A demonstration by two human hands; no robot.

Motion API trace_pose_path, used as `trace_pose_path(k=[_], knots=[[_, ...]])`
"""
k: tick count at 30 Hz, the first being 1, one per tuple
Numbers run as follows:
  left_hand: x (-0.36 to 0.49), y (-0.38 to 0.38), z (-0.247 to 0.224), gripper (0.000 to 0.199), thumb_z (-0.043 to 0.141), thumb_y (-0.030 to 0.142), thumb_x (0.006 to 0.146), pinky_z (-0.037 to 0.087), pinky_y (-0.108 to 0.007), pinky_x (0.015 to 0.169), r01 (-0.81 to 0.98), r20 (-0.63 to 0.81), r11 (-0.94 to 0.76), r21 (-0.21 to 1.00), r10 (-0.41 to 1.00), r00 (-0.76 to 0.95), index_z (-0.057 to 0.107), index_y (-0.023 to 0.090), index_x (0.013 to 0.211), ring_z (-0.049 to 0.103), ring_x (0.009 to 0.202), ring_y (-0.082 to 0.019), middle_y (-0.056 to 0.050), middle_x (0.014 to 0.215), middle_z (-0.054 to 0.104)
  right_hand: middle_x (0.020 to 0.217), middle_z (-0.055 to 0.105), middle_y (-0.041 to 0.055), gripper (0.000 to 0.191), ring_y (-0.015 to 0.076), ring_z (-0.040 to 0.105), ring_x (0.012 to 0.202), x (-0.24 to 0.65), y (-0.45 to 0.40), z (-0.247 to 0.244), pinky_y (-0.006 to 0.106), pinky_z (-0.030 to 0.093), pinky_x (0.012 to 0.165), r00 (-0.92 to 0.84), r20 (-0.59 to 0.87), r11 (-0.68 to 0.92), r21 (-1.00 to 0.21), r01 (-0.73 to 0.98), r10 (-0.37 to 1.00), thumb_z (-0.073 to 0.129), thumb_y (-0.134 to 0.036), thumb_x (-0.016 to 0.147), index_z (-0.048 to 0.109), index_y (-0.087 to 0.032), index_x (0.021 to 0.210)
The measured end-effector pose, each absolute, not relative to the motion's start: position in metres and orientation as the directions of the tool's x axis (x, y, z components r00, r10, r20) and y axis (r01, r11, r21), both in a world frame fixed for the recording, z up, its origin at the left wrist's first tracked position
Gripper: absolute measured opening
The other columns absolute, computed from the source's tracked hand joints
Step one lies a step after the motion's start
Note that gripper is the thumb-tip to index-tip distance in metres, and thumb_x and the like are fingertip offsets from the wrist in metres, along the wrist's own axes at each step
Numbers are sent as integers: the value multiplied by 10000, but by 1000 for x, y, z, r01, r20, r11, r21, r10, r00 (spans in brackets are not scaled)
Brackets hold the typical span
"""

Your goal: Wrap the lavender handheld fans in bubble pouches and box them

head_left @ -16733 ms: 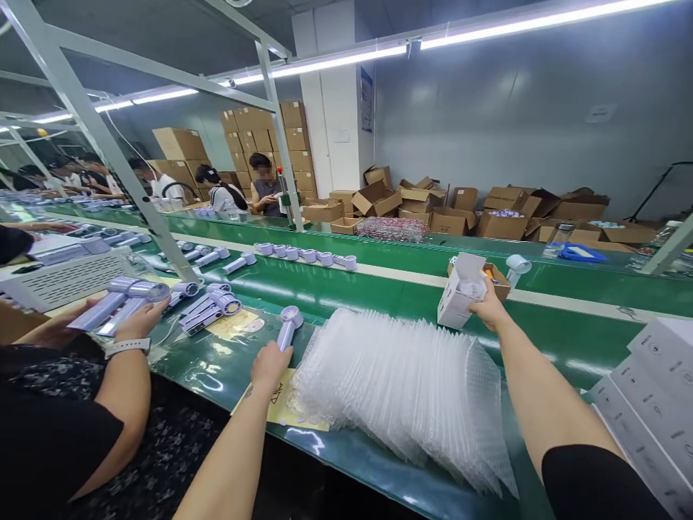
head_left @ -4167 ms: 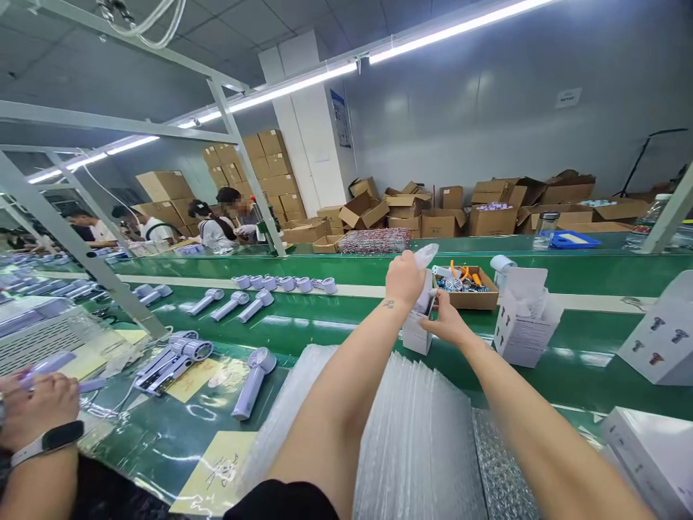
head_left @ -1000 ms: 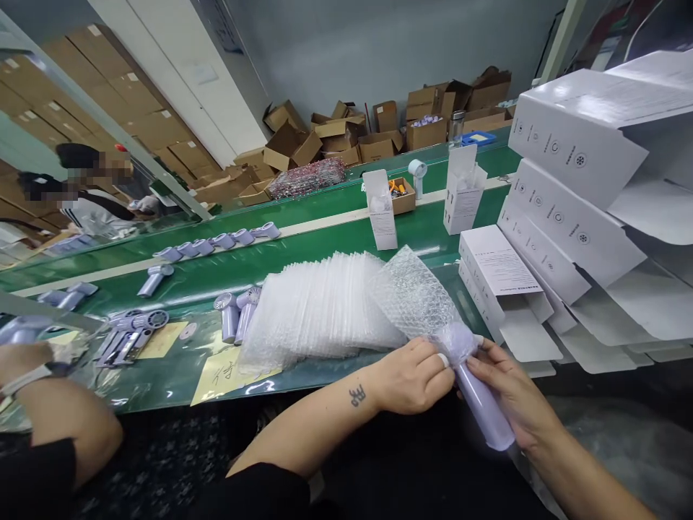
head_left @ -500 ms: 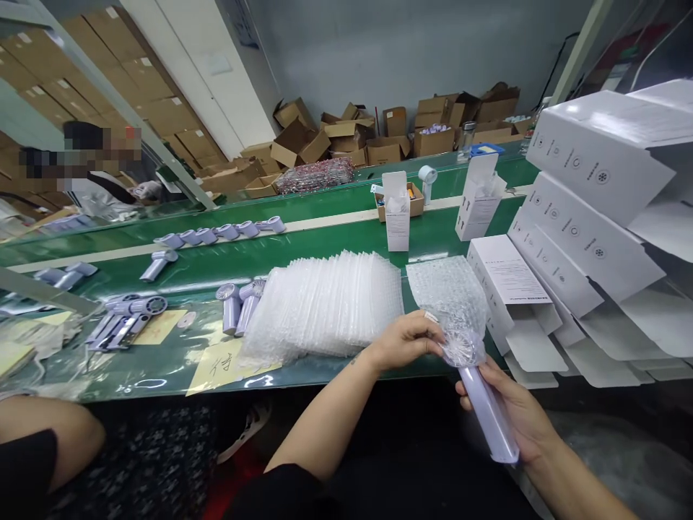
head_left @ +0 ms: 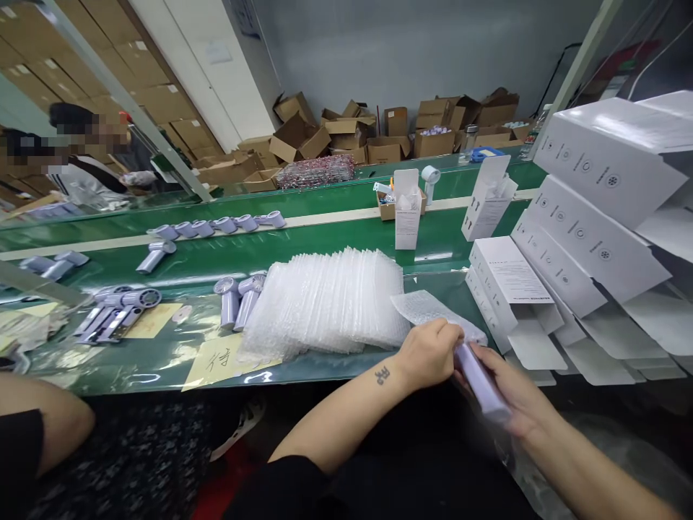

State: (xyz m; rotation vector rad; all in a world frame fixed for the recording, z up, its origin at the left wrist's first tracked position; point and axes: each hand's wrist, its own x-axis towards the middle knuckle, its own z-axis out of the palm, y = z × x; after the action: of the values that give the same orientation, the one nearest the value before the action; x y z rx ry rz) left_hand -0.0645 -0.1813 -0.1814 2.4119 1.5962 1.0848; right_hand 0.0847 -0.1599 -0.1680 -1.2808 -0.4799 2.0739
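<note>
A lilac handheld fan (head_left: 484, 390) slants over the bench's front edge, its head inside a clear bubble wrap bag (head_left: 430, 306). My left hand (head_left: 433, 352) is closed on the bag's edge around the fan's head, which the fingers and wrap hide. Wrapped about the handle is my right hand (head_left: 509, 393), with the handle's lower end near its palm. A thick row of bubble wrap bags (head_left: 330, 303) lies just left of my left hand. White printed boxes (head_left: 512, 271) with open flaps are stacked beyond my right hand.
Two lilac fans (head_left: 229, 303) lie left of the bags, and several more (head_left: 116, 314) farther left. Upright open white boxes (head_left: 407, 217) stand by the green conveyor (head_left: 336, 235). Another person (head_left: 89, 180) is at the far left; a neighbour's knee (head_left: 46, 415) is close by.
My left hand has turned over and closed on the bag beside the fan's handle. The bag has tipped leftward, and the fan's head has gone from view. My right hand keeps the handle.
</note>
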Motion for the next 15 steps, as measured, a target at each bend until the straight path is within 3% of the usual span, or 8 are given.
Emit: trace_pose_path(k=[2,4,6,8,12,15], knots=[[-69,-167,-158,133,460,171,809,503,-285,677,712,383,-388,585,906,180,590,154,833,584,726,-157,-57,780,616,663,670,45,63,138,658,541,84,-148,-152,218,583,523,-312,-717,-782,-562,-271,623,578,-124,842,555,-139,898],[-75,-156,-134,97,501,199,793,499,-262,603,551,174,-223,804,975,142,589,158,798,585,640,-138,-25,692,611,672,679,75,87,143,662,532,85,-136,-130,198,570,484,-347,-752,-828,-527,-192,560,545,-138,866,569,-110,945],[-82,-148,-113,56,532,183,760,462,-219,487,330,-23,-15,944,994,111,578,153,752,546,510,-105,14,569,559,689,686,94,127,156,668,535,86,-130,-110,205,567,460,-374,-761,-842,-523,-130,530,518,-170,886,573,-103,979],[-86,-141,-99,28,553,137,722,420,-186,423,155,-120,107,982,990,75,570,142,701,515,443,-85,32,501,519,680,682,87,140,157,671,546,85,-129,-95,213,575,475,-351,-767,-836,-540,-100,538,470,-170,906,566,-111,990],[-93,-133,-86,89,576,73,675,368,-164,379,32,-181,182,983,983,-17,564,124,603,487,391,-76,17,429,511,547,598,2,171,96,613,455,73,-130,-83,135,532,431,-241,-735,-765,-642,-50,633,394,-76,900,544,-157,886],[-105,-133,-72,128,570,50,672,331,-157,368,-46,-155,152,987,986,-69,551,117,565,479,389,-71,14,420,493,503,538,-16,174,73,540,376,66,-123,-68,118,469,348,-262,-617,-590,-787,182,742,417,-86,888,521,-165,774]])
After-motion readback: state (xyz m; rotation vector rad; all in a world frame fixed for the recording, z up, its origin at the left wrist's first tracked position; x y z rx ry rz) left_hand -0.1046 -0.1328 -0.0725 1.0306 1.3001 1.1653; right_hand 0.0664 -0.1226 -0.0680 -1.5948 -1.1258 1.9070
